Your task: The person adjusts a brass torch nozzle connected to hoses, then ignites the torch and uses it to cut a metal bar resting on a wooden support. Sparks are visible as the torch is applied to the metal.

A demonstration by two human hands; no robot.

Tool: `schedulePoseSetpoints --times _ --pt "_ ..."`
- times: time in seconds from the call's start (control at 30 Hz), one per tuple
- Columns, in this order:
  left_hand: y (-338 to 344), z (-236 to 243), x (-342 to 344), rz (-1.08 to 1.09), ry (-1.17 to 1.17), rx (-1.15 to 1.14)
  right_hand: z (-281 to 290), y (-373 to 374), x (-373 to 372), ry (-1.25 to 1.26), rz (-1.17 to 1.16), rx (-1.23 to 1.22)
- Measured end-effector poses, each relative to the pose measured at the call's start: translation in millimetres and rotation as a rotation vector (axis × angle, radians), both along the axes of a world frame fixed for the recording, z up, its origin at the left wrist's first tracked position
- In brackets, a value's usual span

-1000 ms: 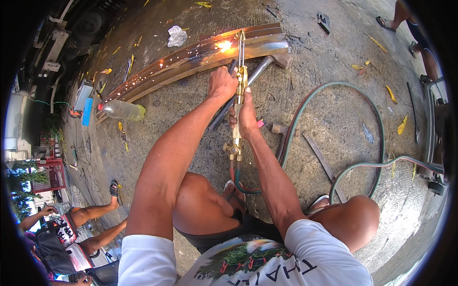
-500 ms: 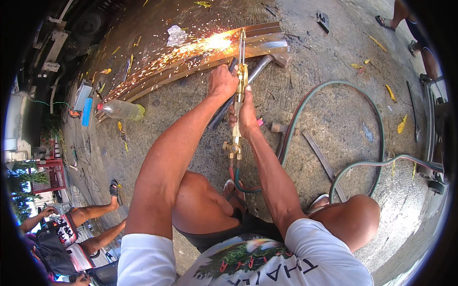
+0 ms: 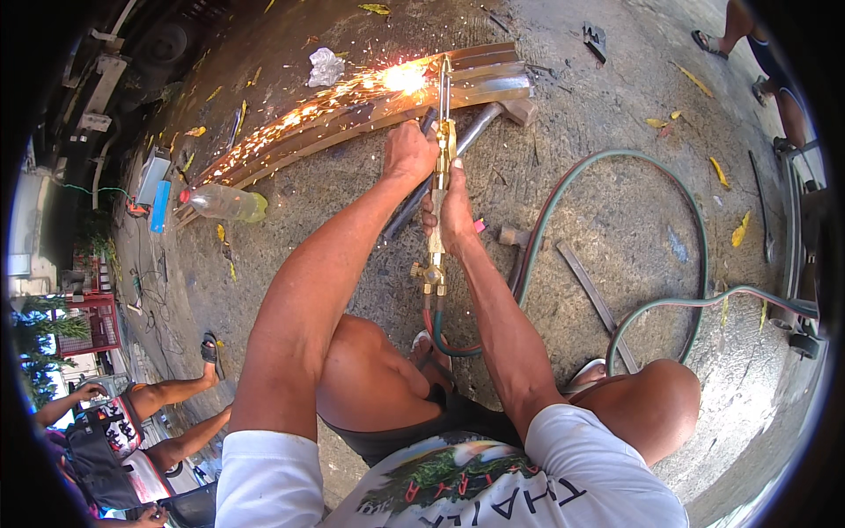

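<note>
My right hand [image 3: 454, 211] is wrapped round the knurled handle of a brass cutting torch [image 3: 437, 231], thumb lying along it. The torch points away from me, and its tip meets a long rusty steel bar [image 3: 480, 55] beside a white-hot glow. Sparks [image 3: 290, 119] spray left along the steel. My left hand [image 3: 411, 151] is closed against the torch's left side, and a dark bar [image 3: 429, 118] pokes out past its fingers; the rest of that bar is hidden. Under the torch lies a sledgehammer [image 3: 519, 111] with a metal handle.
Green and red hoses [image 3: 704, 220] loop to my right. Another hammer [image 3: 514, 236] and a flat metal strip [image 3: 598, 304] lie nearby. A plastic bottle [image 3: 224, 202] stands left by the steel's end. People's legs show at far left [image 3: 180, 387] and upper right [image 3: 797, 110].
The torch tip has shifted very slightly left, and the spark spray has narrowed, running closer along the steel. Both hands keep their grips.
</note>
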State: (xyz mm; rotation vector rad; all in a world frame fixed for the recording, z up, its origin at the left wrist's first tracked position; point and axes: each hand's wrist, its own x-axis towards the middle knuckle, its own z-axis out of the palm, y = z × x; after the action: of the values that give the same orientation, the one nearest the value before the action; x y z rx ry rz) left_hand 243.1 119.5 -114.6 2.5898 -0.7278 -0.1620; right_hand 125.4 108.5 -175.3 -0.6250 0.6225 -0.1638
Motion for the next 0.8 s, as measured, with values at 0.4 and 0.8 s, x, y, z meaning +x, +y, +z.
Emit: schedulePoseSetpoints --times 0.4,0.8 --pt "1.7 -7.5 3.3 -0.014 -0.03 -0.002 0.0 0.9 0.6 0.021 0.033 -0.005" --pt "1.0 -1.2 0.4 -0.018 -0.009 0.029 -3.1 1.0 1.3 -0.027 0.008 0.052"
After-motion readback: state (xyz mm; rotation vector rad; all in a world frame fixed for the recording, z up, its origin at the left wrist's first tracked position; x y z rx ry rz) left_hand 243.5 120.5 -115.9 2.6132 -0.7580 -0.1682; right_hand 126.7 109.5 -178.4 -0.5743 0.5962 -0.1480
